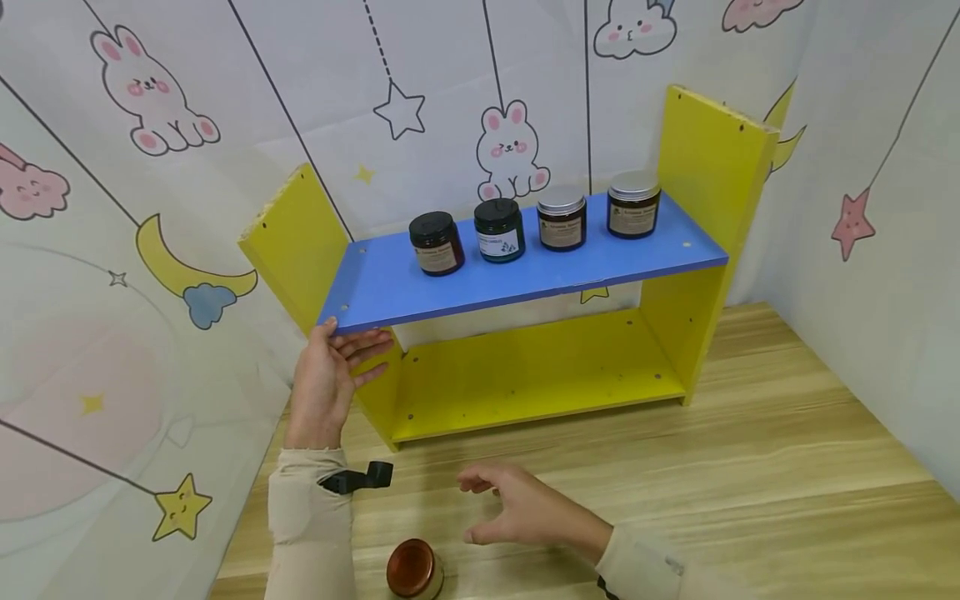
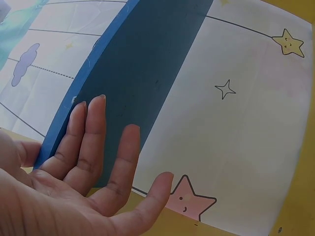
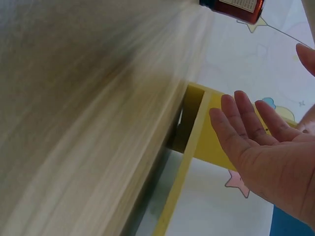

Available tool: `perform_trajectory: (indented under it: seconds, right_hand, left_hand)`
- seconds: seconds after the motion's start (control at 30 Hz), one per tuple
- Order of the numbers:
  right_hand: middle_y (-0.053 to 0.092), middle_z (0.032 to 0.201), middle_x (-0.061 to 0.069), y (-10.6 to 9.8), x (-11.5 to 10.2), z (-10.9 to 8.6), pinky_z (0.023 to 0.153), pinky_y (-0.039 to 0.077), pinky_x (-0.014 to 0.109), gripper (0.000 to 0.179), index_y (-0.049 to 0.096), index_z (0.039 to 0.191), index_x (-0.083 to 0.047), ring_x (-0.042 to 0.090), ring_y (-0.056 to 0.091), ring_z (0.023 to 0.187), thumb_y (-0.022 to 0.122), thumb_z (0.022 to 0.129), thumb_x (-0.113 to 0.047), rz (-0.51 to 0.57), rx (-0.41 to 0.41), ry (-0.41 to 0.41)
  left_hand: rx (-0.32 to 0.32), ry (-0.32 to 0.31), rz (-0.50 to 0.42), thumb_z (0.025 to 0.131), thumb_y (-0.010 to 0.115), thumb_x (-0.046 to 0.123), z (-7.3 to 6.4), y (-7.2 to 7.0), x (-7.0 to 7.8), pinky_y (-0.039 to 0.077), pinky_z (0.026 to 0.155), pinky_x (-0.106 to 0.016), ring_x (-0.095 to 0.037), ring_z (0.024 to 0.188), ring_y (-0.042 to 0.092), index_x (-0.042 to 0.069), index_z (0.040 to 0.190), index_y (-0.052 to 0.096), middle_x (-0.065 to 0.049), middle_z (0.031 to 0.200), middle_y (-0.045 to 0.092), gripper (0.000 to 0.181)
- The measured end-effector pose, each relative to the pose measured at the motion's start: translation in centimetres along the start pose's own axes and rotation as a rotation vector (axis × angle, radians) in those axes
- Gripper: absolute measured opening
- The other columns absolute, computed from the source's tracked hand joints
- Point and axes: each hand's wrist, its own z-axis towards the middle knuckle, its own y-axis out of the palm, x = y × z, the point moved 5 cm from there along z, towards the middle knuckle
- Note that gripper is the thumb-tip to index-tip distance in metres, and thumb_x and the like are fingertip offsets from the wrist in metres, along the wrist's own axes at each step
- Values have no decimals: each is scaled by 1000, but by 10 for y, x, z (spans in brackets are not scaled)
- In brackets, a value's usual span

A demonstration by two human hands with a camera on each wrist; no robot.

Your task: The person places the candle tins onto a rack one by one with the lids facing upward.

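My left hand (image 1: pixel 327 375) holds the front left corner of a blue shelf board (image 1: pixel 390 287). Its thumb lies at the board's edge and the fingers reach underneath, as the left wrist view also shows. Over the wooden table my right hand (image 1: pixel 525 508) hovers, fingers and thumb spread apart, holding nothing. Nearest to it is an amber candle jar (image 1: pixel 415 571), which stands on the table at the bottom of the head view; part of this jar (image 3: pixel 241 7) shows in the right wrist view.
On the blue board stand two black-lidded candle jars (image 1: pixel 437 243) and two silver-lidded candle jars (image 1: pixel 561 218). Yellow side panels (image 1: pixel 712 167) rise at both ends, and a yellow bottom board (image 1: pixel 525 371) lies below. A cartoon-printed backdrop (image 1: pixel 435 50) surrounds the wooden table (image 1: pixel 787 467).
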Motion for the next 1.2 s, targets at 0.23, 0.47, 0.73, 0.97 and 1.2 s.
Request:
perform_trajectory:
  seconds: [0.23,0.47,0.73,0.97,1.2]
  right_hand:
    - [59,139,2,15,7,6,105,47,40,74,52,146,-16,22,58,127,83,81,-31,11,-35,1]
    - [59,139,1,29,7,14,103,48,34,75,51,146,-13,17,58,124,83,79,-26,-18,-63,-22]
    - [59,137,-5,40,6,18,106,45,32,78,52,146,-17,11,55,126,84,78,-37,-123,-64,-32]
    - [59,137,-6,47,5,23,99,47,26,78,52,146,-17,8,57,119,86,78,-37,-146,-72,-49]
    - [56,140,-12,53,5,30,98,48,26,68,56,142,-21,5,58,118,85,81,-34,-77,-126,-27]
  left_hand:
    - [11,4,15,112,24,40,0,-1,-1,45,98,-53,-21,103,72,10,104,70,1,98,78,55]
    - [7,-1,19,111,23,40,-1,0,-1,45,97,-51,-21,104,72,11,104,70,2,98,78,55]
    - [0,-8,8,112,23,40,-1,0,0,44,100,-52,-20,103,71,13,103,72,2,98,78,56]
    - [-2,-8,0,112,23,39,-1,-1,-1,42,100,-53,-20,103,72,13,103,72,2,97,78,56]
    - [4,-6,8,112,23,39,-1,0,-1,44,99,-52,-20,103,72,12,107,70,3,97,78,54]
